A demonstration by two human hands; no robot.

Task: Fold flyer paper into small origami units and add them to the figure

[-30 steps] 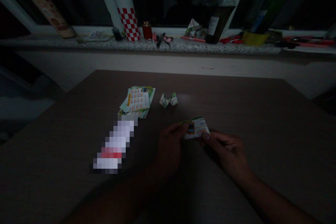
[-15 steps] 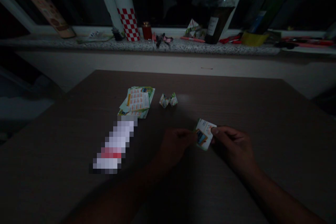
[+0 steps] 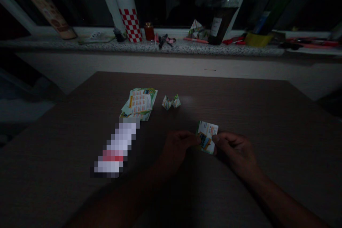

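Note:
Between my two hands is a small printed paper piece [image 3: 209,130], white and green with a dark picture; it looks folded, though the layers are hard to make out. My left hand [image 3: 177,149] pinches its left edge between thumb and finger. On its right edge, my right hand [image 3: 236,149] is closed with the thumb pressed on the front. Farther back stands a small folded paper shape [image 3: 171,102] with two pointed ends. A loose pile of similar printed sheets [image 3: 140,101] lies left of that shape.
A pixelated whitish object with a red band [image 3: 116,148] lies left of my left arm. Behind the brown table [image 3: 240,96] runs a stone windowsill [image 3: 176,48] holding a red-checked white bottle [image 3: 130,21], a dark bottle [image 3: 217,28], a red jar [image 3: 149,32] and a paper pyramid [image 3: 196,28].
My right hand has shifted slightly left and down along the paper's edge, and the paper has turned a little. My left hand stays nearly still.

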